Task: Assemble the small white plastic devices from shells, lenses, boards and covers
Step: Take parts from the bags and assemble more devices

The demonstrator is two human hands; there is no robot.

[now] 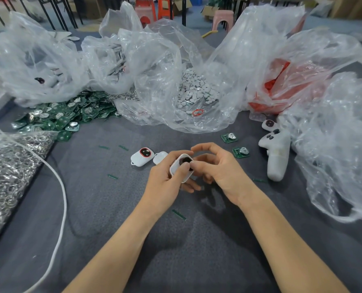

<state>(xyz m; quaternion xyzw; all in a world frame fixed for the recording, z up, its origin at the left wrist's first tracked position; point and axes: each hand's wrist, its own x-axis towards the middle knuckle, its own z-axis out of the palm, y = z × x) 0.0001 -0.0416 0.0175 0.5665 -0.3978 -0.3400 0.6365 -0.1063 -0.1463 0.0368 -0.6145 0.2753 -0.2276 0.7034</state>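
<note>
Head view: left hand (164, 183) grips white shell (176, 164); right hand (222, 171) pinches its lens (185, 160)

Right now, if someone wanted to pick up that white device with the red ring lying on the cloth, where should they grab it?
Probably by its two long edges, coming straight down from above. The white device lies flat, face up, on the grey cloth, so only its rounded sides offer a pinch. A spare white shell sits close by its right end, so that end is best avoided.
</note>
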